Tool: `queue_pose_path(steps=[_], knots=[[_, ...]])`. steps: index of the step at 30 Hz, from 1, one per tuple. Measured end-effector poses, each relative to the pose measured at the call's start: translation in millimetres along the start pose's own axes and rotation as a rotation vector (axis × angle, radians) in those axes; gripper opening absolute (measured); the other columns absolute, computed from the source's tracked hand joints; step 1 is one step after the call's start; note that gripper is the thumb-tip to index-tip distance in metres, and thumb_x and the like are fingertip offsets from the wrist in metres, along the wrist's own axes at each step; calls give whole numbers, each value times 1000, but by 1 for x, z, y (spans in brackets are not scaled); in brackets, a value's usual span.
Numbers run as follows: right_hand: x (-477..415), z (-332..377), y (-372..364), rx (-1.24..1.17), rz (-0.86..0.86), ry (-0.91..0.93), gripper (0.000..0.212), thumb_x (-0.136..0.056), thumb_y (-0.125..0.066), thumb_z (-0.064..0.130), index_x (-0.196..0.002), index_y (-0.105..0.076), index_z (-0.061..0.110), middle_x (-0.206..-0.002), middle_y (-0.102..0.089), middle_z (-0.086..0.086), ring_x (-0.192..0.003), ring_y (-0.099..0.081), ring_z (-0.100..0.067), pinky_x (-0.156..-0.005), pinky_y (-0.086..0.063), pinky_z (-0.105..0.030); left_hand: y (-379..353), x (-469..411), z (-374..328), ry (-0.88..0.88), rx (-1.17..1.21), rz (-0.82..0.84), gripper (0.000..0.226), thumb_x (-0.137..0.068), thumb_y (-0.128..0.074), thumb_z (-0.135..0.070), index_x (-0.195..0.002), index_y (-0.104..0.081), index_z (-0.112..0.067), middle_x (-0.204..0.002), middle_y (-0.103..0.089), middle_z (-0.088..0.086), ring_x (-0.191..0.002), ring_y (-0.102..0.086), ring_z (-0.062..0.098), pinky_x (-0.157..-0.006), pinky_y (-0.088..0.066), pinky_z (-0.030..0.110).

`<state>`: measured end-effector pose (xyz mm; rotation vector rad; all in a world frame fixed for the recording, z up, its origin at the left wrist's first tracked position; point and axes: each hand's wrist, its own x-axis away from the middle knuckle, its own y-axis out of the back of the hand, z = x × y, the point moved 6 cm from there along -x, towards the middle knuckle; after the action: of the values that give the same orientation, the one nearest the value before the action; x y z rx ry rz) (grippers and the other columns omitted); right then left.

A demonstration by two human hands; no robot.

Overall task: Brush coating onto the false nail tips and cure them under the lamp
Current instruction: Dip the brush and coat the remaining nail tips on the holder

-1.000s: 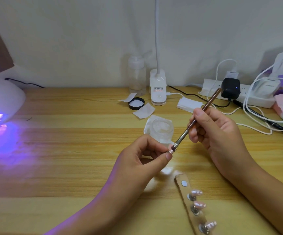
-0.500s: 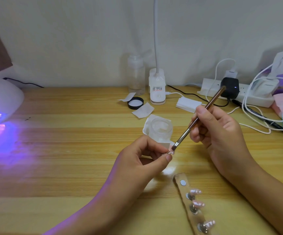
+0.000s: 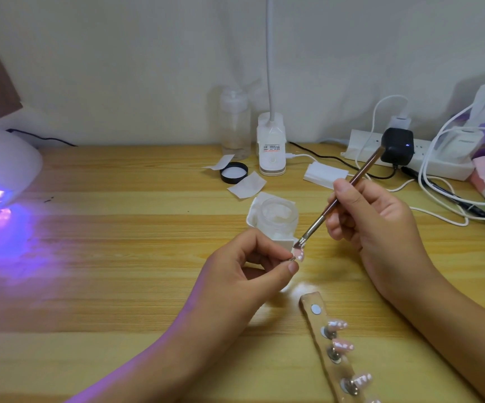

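The pink false nail tip (image 3: 298, 254) is held up above the wooden table (image 3: 125, 286), in the middle of the view, in front of the person. It sits on a small metal stand pinched between the thumb (image 3: 292, 267) and forefinger of the left hand (image 3: 244, 276). The nail pokes out just past those fingertips, toward the right. The other left fingers are curled in under the palm.

The bristles of a brush (image 3: 338, 199) touch the top of the nail. The brush slants up and to the right. The right hand (image 3: 378, 225) grips its brown handle like a pen, thumb and forefinger closed round it and the remaining fingers folded beneath.

Just behind the two hands a clear open jar (image 3: 277, 218) stands on a white sheet. Near the lower edge, below the right wrist, lies a tan holder strip (image 3: 308, 301) with three more pink nail tips (image 3: 337, 325) standing on metal studs and one bare stud at its upper end.

Farther back are a black lid (image 3: 234, 172), scraps of white paper, a clear bottle (image 3: 234, 123) and the white base of a desk lamp (image 3: 271, 146). At the right lie a power strip (image 3: 439, 167) and tangled white cables. At the far left the white curing lamp (image 3: 1, 164) glows, casting violet light across the table.
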<state>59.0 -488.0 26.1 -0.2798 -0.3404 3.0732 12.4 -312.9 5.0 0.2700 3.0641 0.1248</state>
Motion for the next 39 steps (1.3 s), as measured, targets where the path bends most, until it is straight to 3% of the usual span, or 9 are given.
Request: queue_pose_path(steps=[5, 9, 12, 17, 24, 30, 36, 39], knots=[[-2, 3, 6, -35, -63, 6, 22, -83, -62, 34, -83, -59, 12, -57, -59, 3, -52, -54, -8, -51, -47, -17, -1, -1, -1, 2, 3, 0, 13, -83, -77, -16, -77, -69, -23, -73, -65, -8, -62, -55, 1, -59, -43, 11], [1, 4, -2, -83, 44, -9, 22, -82, -61, 32, -80, -58, 10, -57, -58, 1, -51, -54, -8, -50, -46, -18, -1, 0, -1, -1, 4, -1, 9, -78, -78, -25, -78, -69, -25, -80, -70, 1, -68, -58, 3, -61, -45, 13], [1, 3, -6, -67, 80, -13, 22, -83, -61, 31, -80, -58, 9, -58, -58, -1, -51, -54, -9, -50, -46, -18, 0, -1, 0, -3, 9, -3, 7, -75, -75, -29, -76, -69, -27, -82, -72, -3, -72, -60, 4, -65, -46, 13], [-3, 1, 5, -33, -54, -5, 19, -87, -60, 31, -84, -61, 12, -58, -60, 3, -53, -56, -8, -51, -47, -17, 0, -1, 2, 3, 18, -6, 10, -73, -76, -33, -77, -69, -27, -90, -74, -3, -75, -62, 6, -69, -48, 16], [1, 1, -6, -104, 87, -14, 18, -88, -61, 28, -79, -62, 12, -59, -59, -1, -51, -55, -9, -50, -47, -18, 0, -1, 3, 11, 24, -2, 8, -74, -76, -30, -75, -68, -29, -80, -71, -9, -71, -59, 3, -65, -45, 14], [-3, 0, 5, -24, -59, -18, 18, -94, -56, 25, -83, -61, 12, -58, -60, 3, -53, -55, -8, -52, -47, -17, 0, -1, 3, 16, 24, 3, 11, -81, -79, -24, -78, -68, -25, -92, -75, -2, -75, -62, 5, -70, -49, 15], [2, 3, -7, -93, 80, -27, 21, -83, -59, 30, -82, -60, 9, -57, -58, -1, -51, -55, -9, -51, -47, -18, 0, -1, 2, 0, 4, -1, 9, -77, -77, -28, -75, -68, -30, -83, -72, -6, -73, -60, 4, -67, -47, 15], [2, 2, -6, -63, 56, -36, 21, -83, -59, 30, -82, -59, 9, -55, -58, 0, -50, -54, -9, -50, -47, -18, 1, -1, 2, -2, -1, -1, 13, -80, -78, -24, -75, -68, -30, -81, -72, -8, -73, -60, 3, -67, -47, 14]])
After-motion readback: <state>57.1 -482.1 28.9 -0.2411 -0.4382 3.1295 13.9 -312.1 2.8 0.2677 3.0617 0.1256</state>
